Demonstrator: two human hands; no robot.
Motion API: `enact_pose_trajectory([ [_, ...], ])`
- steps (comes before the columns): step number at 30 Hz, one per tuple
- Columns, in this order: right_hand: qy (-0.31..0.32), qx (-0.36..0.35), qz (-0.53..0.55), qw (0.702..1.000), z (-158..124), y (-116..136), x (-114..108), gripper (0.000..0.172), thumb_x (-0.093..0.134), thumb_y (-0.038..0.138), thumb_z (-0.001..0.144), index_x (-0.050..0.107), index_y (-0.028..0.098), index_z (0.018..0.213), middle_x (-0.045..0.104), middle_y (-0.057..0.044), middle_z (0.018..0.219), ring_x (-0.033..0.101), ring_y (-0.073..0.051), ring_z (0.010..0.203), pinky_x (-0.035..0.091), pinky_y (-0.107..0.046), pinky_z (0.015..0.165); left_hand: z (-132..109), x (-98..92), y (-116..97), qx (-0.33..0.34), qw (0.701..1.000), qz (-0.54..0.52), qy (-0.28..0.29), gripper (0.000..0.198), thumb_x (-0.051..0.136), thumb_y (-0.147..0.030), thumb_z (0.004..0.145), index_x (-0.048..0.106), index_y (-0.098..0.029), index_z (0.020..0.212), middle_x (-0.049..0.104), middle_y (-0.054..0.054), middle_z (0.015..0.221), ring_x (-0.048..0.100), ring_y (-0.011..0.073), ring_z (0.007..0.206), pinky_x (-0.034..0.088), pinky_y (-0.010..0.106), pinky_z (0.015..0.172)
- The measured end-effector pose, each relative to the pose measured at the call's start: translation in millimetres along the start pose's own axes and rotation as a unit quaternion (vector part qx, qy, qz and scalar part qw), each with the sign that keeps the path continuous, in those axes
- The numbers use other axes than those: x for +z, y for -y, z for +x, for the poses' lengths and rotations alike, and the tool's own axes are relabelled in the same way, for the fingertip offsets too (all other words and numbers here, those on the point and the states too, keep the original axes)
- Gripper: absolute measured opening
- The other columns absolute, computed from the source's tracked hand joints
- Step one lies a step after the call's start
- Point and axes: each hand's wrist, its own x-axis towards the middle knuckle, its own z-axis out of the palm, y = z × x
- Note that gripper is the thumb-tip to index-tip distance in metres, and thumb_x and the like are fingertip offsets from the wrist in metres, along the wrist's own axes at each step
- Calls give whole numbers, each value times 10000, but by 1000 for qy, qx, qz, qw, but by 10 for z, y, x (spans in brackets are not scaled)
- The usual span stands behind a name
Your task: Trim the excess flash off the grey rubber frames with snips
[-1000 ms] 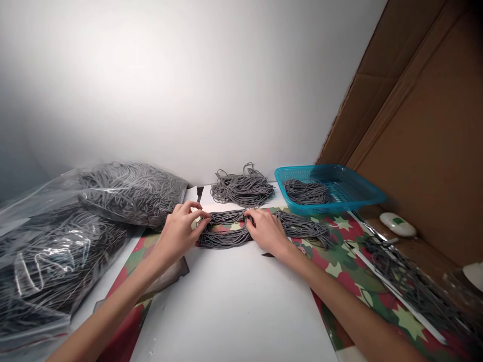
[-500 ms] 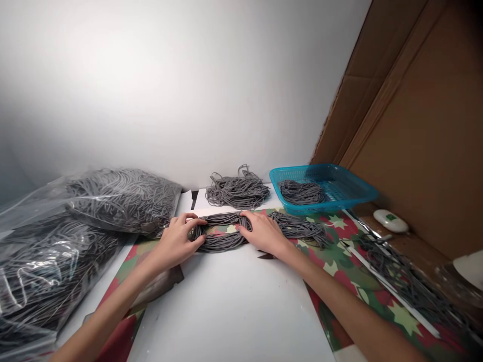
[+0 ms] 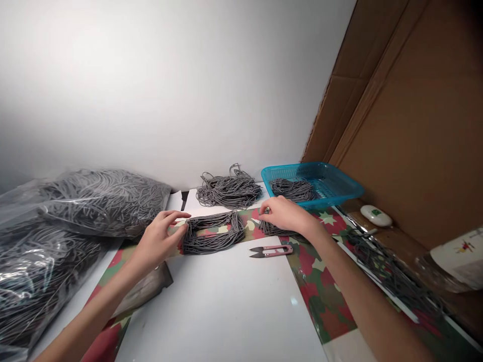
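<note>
A looped bundle of grey cords point(image 3: 213, 234) lies on the camouflage-print sheet point(image 3: 320, 286). My left hand point(image 3: 156, 241) rests at the bundle's left end, its fingers curled against the cords. My right hand point(image 3: 287, 213) is over a second grey cord bundle point(image 3: 273, 230) to the right, fingers bent down onto it. Small pink thread snips point(image 3: 271, 250) lie on the white table between the two bundles, uncovered.
A loose pile of grey cords point(image 3: 228, 190) sits by the wall. A blue plastic basket point(image 3: 339, 183) holds more cords. Clear bags of cords point(image 3: 75, 216) fill the left. Cardboard panels stand at right, with a white oval object point(image 3: 375, 215) and more cords point(image 3: 392, 271) below.
My right hand left the middle bundle and moved right onto the second bundle, uncovering the pink snips. My left hand stays at the bundle's left end. The camera view turned right.
</note>
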Motion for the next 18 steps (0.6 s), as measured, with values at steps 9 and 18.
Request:
enact_pose_trajectory([
  [9, 31, 71, -76, 994, 104, -31, 162, 324, 569, 353, 935, 572, 165, 1199, 593, -89, 1207, 611, -207, 1022, 527, -416, 865, -66, -42, -199, 17, 999, 7, -44, 413, 441, -461, 797, 641, -200, 1046, 525, 101, 1134, 588, 247, 914, 499, 333, 669],
  [18, 22, 53, -96, 994, 155, -39, 237, 318, 575, 341, 933, 571, 167, 1199, 595, -86, 1199, 615, -204, 1014, 533, -404, 853, -105, -75, -291, 24, 999, 10, -43, 421, 434, -465, 826, 628, -196, 1084, 496, 95, 1168, 578, 227, 927, 489, 324, 668],
])
